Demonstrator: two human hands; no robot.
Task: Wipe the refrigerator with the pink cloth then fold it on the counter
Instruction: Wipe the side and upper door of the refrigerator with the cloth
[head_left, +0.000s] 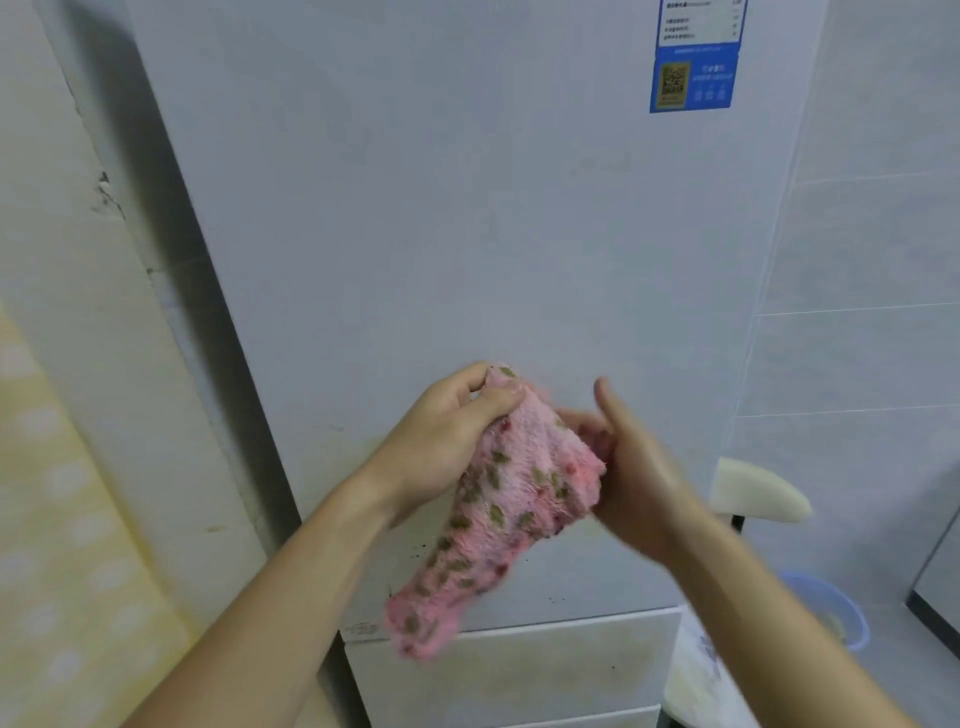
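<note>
The pale grey refrigerator (441, 208) fills the middle of the view, its door front facing me. In front of its lower door I hold the pink cloth (498, 499), fluffy with green and red spots, bunched and hanging down. My left hand (447, 431) pinches its top corner between thumb and curled fingers. My right hand (628, 462) is at the cloth's right side, blurred, palm toward the fabric with fingers partly behind it. The counter is not in view.
A blue sticker with a code (693, 78) sits high on the door. Dark specks and stains mark the door's lower part. A white chair seat (753, 493) and a blue plastic basin (831, 608) stand at the right. Tiled wall on the right, yellowish wall on the left.
</note>
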